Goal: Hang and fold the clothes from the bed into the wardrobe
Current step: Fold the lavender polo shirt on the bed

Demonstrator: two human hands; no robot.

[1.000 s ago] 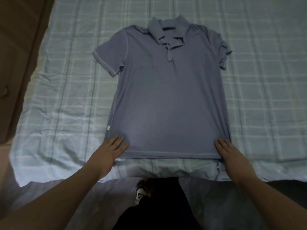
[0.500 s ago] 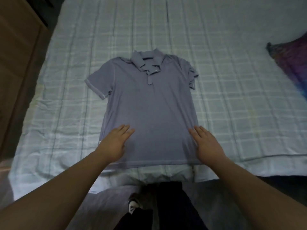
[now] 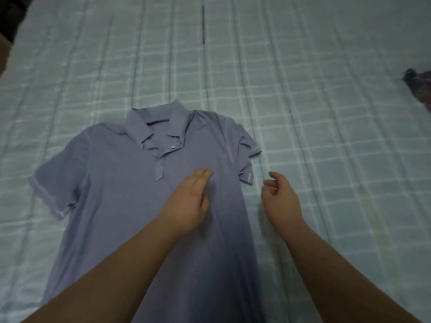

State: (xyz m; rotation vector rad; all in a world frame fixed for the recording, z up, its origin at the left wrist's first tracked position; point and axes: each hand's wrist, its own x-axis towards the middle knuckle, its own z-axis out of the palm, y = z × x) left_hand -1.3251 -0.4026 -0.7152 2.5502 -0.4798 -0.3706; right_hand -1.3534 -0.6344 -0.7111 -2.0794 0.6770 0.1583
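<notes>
Both hands have left the hem, where they lay flat half a second ago, and now sit up at chest level of the polo shirt; the camera has also drawn closer, so the hem and the person's legs are out of frame. The left hand lies over the shirt's chest just below and right of the placket, fingers straight and held together, pointing toward the right sleeve; whether the palm presses the cloth or hovers just above it cannot be told. The right hand is off the garment, over the bedsheet just beside the shirt's right side seam and below the right sleeve; its fingers are loosely curled and hold nothing.

The shirt is a greyish-lavender short-sleeved polo, laid front-up and flat on the bed with its collar pointing away from the person. The collar is spread open, one pale button shows at the placket, and the placket's lower end lies slightly askew. The left sleeve is spread out flat with a paler hem band. The right sleeve is bunched and partly folded in on itself. The body shows faint lengthwise creases.

The sheet is pale blue-green with a white and dark check pattern and runs in long shallow ridges. A dark, multicoloured cloth lies at the right edge, well apart from the shirt. A brown wooden surface shows at the upper left edge.
</notes>
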